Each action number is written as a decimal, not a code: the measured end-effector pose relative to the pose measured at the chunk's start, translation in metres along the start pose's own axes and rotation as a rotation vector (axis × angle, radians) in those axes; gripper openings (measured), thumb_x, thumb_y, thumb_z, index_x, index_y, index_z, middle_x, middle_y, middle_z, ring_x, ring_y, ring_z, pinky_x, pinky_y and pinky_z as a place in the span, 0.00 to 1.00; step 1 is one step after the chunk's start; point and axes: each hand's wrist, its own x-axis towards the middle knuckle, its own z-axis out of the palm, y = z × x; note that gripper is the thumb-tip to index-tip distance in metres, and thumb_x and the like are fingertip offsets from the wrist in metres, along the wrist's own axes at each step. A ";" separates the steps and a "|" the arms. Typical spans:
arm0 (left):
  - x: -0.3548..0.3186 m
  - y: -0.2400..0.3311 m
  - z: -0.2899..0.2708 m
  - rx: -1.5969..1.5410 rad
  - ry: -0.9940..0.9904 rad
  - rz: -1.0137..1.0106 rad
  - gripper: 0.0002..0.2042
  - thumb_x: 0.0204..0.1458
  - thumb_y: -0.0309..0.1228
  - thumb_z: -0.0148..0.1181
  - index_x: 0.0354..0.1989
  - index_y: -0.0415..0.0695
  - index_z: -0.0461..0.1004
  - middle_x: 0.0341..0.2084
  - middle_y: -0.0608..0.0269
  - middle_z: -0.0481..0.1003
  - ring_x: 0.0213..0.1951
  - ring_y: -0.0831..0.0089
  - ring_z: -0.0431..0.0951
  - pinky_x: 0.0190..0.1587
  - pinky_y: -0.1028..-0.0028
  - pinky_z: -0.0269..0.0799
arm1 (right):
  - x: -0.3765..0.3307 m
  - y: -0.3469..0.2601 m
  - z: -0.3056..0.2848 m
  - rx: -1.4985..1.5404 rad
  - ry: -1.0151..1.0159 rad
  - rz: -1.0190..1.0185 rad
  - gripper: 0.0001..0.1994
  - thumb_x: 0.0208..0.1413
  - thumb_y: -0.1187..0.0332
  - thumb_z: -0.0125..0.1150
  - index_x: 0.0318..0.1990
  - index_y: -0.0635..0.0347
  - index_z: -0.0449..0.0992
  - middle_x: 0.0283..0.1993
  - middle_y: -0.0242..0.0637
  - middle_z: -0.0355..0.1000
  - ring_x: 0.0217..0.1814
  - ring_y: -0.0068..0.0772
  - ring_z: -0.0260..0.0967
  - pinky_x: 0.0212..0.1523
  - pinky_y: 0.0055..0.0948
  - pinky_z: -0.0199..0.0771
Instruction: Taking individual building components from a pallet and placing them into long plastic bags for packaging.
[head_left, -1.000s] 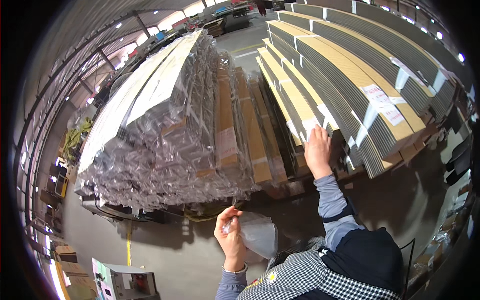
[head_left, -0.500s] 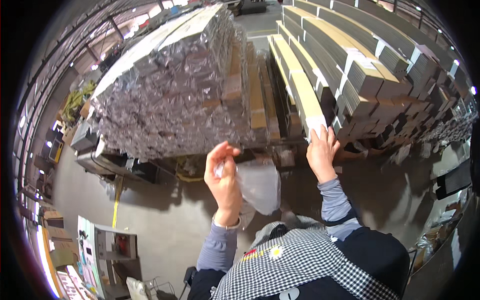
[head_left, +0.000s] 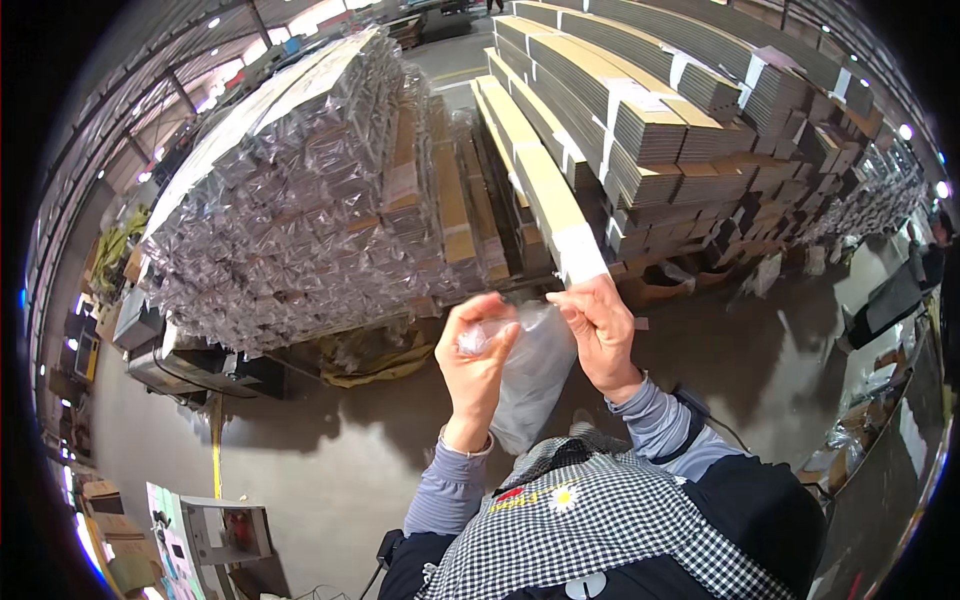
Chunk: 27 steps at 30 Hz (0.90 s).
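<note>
Clutching the clear bag (head_left: 535, 375) that dangles right of its fingers, the left hand (head_left: 475, 350)'s nearer the right hand (head_left: 600, 325) than before; right fingers bunched by the cardboard strip (head_left: 552, 190), can't tell if pinching.

Plastic bag (head_left: 538, 385) partly hidden by left hand (head_left: 473, 372)

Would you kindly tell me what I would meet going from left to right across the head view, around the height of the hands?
Yellow floor line, yellowish sheet, left hand, plastic bag, right hand, black item.
</note>
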 end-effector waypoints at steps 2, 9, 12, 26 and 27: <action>-0.003 -0.007 0.006 0.068 -0.040 -0.064 0.11 0.48 0.19 0.66 0.40 0.37 0.76 0.33 0.66 0.76 0.36 0.80 0.74 0.39 0.80 0.69 | 0.001 0.011 -0.014 -0.040 -0.021 -0.102 0.08 0.54 0.74 0.62 0.42 0.64 0.79 0.26 0.35 0.69 0.28 0.36 0.65 0.37 0.30 0.67; 0.004 -0.041 0.013 0.368 -0.232 -0.249 0.11 0.55 0.31 0.64 0.24 0.38 0.73 0.14 0.76 0.68 0.20 0.88 0.64 0.21 0.82 0.58 | -0.002 0.043 -0.026 0.201 0.004 0.260 0.07 0.54 0.71 0.66 0.36 0.66 0.81 0.28 0.34 0.70 0.30 0.23 0.65 0.35 0.25 0.67; 0.008 -0.057 0.021 0.198 -0.259 -0.406 0.10 0.57 0.31 0.63 0.26 0.39 0.74 0.16 0.75 0.69 0.21 0.88 0.63 0.24 0.84 0.59 | -0.008 0.054 -0.019 0.820 0.076 0.479 0.13 0.55 0.69 0.66 0.22 0.64 0.72 0.30 0.28 0.64 0.33 0.20 0.61 0.36 0.22 0.63; 0.017 -0.097 0.047 -0.161 -0.141 -0.400 0.10 0.62 0.33 0.53 0.31 0.42 0.68 0.31 0.67 0.74 0.29 0.86 0.61 0.34 0.82 0.58 | -0.007 0.095 -0.045 1.257 -0.292 0.905 0.14 0.61 0.60 0.59 0.27 0.58 0.70 0.28 0.30 0.66 0.35 0.28 0.65 0.41 0.24 0.63; 0.015 -0.096 0.047 -0.226 -0.190 -0.409 0.11 0.62 0.35 0.53 0.30 0.42 0.68 0.31 0.65 0.73 0.30 0.86 0.61 0.35 0.82 0.58 | -0.007 0.100 -0.050 1.277 -0.298 0.944 0.14 0.61 0.60 0.59 0.28 0.58 0.70 0.27 0.30 0.66 0.32 0.27 0.63 0.38 0.23 0.63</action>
